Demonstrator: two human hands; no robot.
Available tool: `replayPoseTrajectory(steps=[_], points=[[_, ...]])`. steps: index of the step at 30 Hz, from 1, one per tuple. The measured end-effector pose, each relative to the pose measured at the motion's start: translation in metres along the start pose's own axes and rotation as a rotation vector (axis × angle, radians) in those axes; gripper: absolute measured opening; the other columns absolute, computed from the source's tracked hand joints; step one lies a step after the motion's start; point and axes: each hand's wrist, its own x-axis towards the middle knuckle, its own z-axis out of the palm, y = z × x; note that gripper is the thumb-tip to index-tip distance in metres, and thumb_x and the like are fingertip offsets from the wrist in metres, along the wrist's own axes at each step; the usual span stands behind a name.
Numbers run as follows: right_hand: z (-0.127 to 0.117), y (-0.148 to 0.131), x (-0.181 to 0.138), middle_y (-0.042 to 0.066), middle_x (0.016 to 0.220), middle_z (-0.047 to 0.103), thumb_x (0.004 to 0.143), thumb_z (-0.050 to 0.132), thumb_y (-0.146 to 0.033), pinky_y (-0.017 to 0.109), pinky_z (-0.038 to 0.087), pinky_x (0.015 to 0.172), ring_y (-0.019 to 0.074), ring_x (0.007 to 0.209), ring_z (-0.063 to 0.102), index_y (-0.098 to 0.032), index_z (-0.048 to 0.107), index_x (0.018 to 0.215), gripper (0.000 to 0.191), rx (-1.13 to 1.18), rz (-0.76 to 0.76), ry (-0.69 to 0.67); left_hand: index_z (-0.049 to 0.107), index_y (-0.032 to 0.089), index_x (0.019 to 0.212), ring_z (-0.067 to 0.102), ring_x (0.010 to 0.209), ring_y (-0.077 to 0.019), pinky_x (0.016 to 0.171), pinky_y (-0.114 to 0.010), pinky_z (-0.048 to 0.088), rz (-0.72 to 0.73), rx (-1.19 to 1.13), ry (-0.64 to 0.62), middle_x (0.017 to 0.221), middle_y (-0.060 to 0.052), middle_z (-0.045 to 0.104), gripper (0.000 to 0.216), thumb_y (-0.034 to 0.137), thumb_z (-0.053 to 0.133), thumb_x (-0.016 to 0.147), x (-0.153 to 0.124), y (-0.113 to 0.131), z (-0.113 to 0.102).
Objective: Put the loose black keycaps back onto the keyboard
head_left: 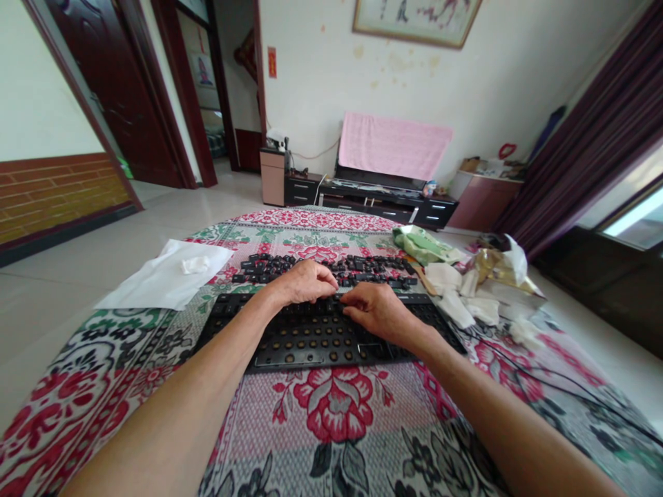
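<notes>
Seen from the wearer's head, two bare arms reach forward over a black keyboard point(305, 342) lying flat on a table point(243, 449) with a red, grey and green floral cloth point(339, 407). Much of the keyboard is stripped, showing rows of small round brownish spots. The left hand point(311, 281) and the right hand point(376, 307) meet near the middle of its far edge, close together, fingers bent and thumbs drawn in as if pinching; whether either grips anything small cannot be made out. Just beyond the keyboard, loose black keys point(362, 266) lie in crowded bands. To the left is a white sheet point(150, 283) with a crumpled tissue point(195, 265) on it. To the right are more white tissues point(456, 307), a green patterned cloth bundle point(425, 243) and a shiny gold item point(492, 266). A black cable point(539, 379) runs from near the keyboard's right end to the lower right. Across the room, a pink towel point(394, 145) hangs above a low black cabinet point(362, 200), and a dark purple curtain point(580, 124) slants down the right.
</notes>
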Motion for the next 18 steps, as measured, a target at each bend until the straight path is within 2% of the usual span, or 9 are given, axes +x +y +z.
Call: replayPoseTrajectory(steps=[18], points=[[0.0033,-0.0035,0.0026,0.002,0.068,0.061,0.069,0.053,-0.02,0.023,0.034,0.056,0.0106,0.061,0.051,-0.017,0.066,0.078,0.015,0.012,0.023,0.021,0.063,0.015,0.078,0.048,0.047,-0.0073,0.042,-0.018,0.041,0.009,0.022,-0.013,0.062,0.0,0.057,0.024,0.025,0.049,0.063,0.0006,-0.0015,0.0007]])
